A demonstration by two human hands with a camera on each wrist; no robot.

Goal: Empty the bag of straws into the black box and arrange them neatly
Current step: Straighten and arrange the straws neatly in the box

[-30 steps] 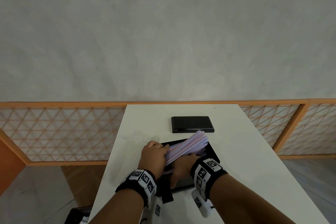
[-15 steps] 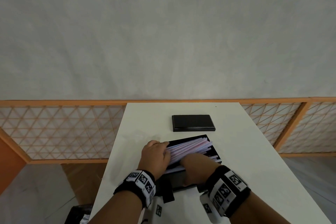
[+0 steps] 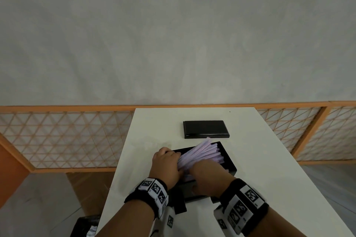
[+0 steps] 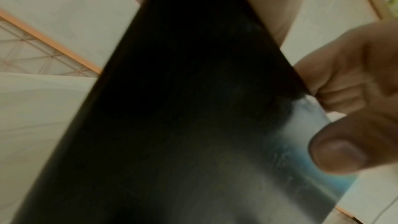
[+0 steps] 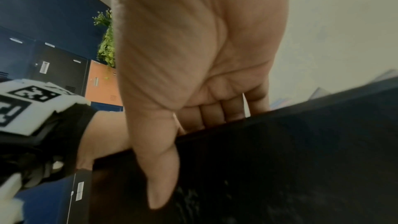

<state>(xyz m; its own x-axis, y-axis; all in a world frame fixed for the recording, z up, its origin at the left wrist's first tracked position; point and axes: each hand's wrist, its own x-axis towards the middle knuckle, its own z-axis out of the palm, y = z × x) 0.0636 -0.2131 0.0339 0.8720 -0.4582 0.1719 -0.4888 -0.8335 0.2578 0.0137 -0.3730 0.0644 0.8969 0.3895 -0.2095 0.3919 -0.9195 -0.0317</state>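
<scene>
A bundle of pale lilac straws lies slanted in the open black box on the white table, its far ends fanned out and raised above the far rim. My left hand grips the bundle's left end, fingers curled over it. My right hand is at the box's near side. In the right wrist view its thumb lies down the outside of the box wall while its fingers reach over the rim inside. The left wrist view is mostly filled by the black box. No bag can be made out.
The box's flat black lid lies just behind the box. Bare white table stretches to the right. An orange lattice railing runs behind the table, and a dark bin stands on the floor at lower left.
The straws lay flat in the box half a second ago; now their far ends are lifted and fanned again. My right hand has shifted back toward the box's near wall.
</scene>
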